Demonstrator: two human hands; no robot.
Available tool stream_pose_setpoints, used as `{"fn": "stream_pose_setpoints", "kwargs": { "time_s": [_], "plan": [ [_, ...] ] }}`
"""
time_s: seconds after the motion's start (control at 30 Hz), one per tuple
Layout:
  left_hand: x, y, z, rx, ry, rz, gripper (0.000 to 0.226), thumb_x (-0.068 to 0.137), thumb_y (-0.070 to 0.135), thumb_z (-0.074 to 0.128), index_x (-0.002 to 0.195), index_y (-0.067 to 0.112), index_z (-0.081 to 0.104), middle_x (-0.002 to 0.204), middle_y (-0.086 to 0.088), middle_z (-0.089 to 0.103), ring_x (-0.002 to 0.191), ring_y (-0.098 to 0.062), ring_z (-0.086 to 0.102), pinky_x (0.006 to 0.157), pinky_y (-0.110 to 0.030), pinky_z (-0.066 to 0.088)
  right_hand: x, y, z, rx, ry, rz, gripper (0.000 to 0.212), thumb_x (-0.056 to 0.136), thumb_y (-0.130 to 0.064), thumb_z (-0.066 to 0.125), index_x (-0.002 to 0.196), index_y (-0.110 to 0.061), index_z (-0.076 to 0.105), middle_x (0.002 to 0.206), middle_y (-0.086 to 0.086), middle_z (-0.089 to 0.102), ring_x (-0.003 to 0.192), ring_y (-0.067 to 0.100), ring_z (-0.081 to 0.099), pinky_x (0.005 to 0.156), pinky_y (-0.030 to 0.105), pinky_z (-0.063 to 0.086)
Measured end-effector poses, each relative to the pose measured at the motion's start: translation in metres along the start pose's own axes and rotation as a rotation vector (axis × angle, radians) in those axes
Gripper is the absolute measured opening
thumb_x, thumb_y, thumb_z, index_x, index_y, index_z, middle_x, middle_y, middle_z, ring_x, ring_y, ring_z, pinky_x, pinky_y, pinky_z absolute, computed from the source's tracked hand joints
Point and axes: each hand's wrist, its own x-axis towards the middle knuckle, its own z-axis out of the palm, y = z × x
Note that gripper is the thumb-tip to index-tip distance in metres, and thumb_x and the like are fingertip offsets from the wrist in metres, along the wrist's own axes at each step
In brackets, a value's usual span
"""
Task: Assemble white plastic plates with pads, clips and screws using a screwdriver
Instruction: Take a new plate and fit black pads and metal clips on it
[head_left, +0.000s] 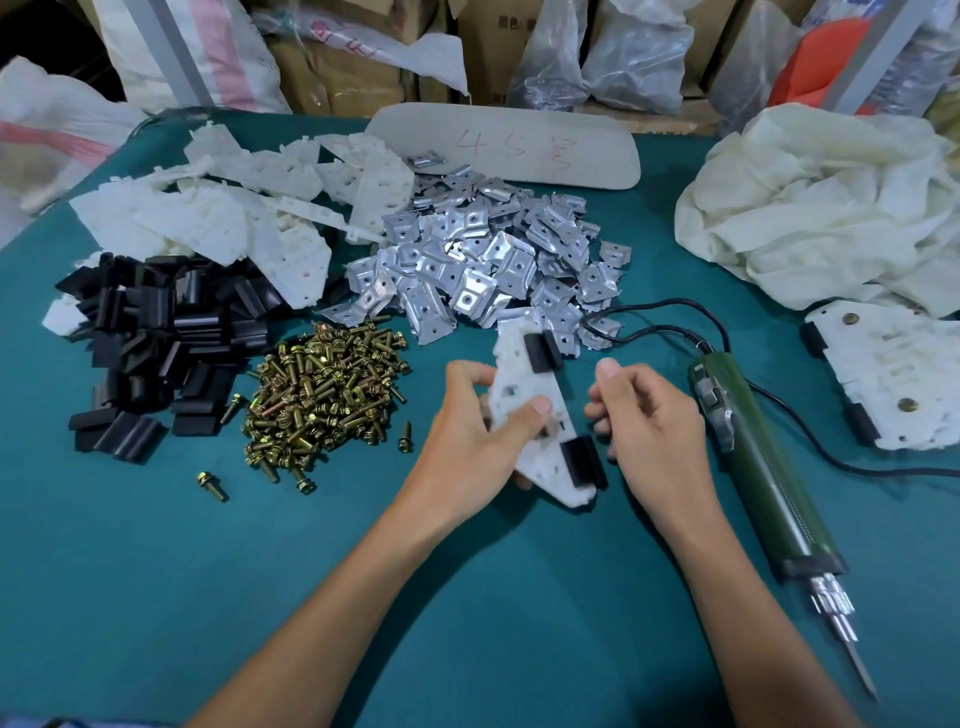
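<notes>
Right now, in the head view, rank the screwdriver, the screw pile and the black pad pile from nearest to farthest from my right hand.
1. Screwdriver, just right of the right hand.
2. Screw pile, left, beyond the left hand.
3. Black pad pile, far left.

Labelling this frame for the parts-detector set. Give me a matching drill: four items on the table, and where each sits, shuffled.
Column 1
1. screw pile
2. black pads
3. electric screwdriver
4. white plate with two pads

Column 2
A. far left on the green table
B. held in the left hand
C. lying to the right of the right hand
D. between the pads and the hands

Pairs: 1-D, 2-A, 3-C, 4-B
</notes>
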Motion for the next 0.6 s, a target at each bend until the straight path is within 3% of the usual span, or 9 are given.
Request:
{"fn": "stream_pose_setpoints", "kwargs": {
  "time_s": [0.07,0.13,0.27,0.33,0.47,0.6],
  "plan": [
    [-0.003,0.0,0.0,0.119,-0.067,-0.015,0.031,0.088,0.053,0.061,0.1,0.034,0.04,0.079,-0.004,0.07,0.054,-0.019,0.062,0.054,-0.039,0.05,0.002,-0.001,-0.002,0.059,0.034,0.021,0.041,0.089,-0.066,0.053,0.082,-0.028,0.065,0.076,-0.006,0.071,0.062,0.005,0.062,0.054,0.029,0.051],
    [-0.005,0.001,-0.002,0.282,-0.068,0.01,0.023,0.089,0.054,0.057,0.094,0.036,0.045,0.071,0.002,0.06,0.053,-0.011,0.05,0.057,-0.033,0.043,0.002,-0.002,-0.002,0.077,0.021,0.039,0.031,0.09,-0.063,0.054,0.086,-0.034,0.065,0.082,-0.006,0.071,0.061,0.011,0.065,0.05,0.026,0.05],
    [-0.001,0.01,-0.012,0.754,0.11,0.18,0.029,0.095,0.057,0.051,0.084,0.031,0.057,0.072,0.013,0.064,0.07,-0.004,0.057,0.063,-0.031,0.046,0.0,-0.001,-0.002,0.033,-0.004,0.045,0.019,0.097,-0.053,0.056,0.086,-0.04,0.064,0.087,-0.01,0.07,0.056,0.012,0.066,0.046,0.022,0.049],
    [0.012,0.017,-0.018,0.862,0.169,0.288,0.027,0.097,0.053,0.051,0.087,0.03,0.06,0.081,0.016,0.06,0.082,-0.007,0.055,0.069,-0.029,0.045,0.0,-0.001,-0.001,0.021,0.006,0.049,0.018,0.1,-0.049,0.057,0.086,-0.038,0.064,0.087,-0.012,0.07,0.054,0.01,0.064,0.044,0.019,0.048],
    [0.063,0.029,-0.026,0.977,0.113,0.382,0.019,0.096,0.037,0.062,0.108,0.023,0.064,0.102,0.003,0.059,0.106,-0.017,0.049,0.088,-0.032,0.045,0.001,0.0,-0.001,0.018,0.002,0.067,0.019,0.103,-0.043,0.057,0.09,-0.033,0.065,0.088,-0.012,0.07,0.055,0.006,0.061,0.045,0.019,0.048],
    [0.106,0.032,-0.022,1.112,-0.003,0.324,0.036,0.09,0.039,0.07,0.118,0.024,0.055,0.11,0.002,0.045,0.118,-0.022,0.04,0.083,-0.031,0.035,0.002,0.0,-0.002,0.031,-0.009,0.087,0.02,0.102,-0.043,0.057,0.087,-0.033,0.065,0.089,-0.008,0.071,0.054,0.006,0.06,0.046,0.018,0.047]
  ]
}}
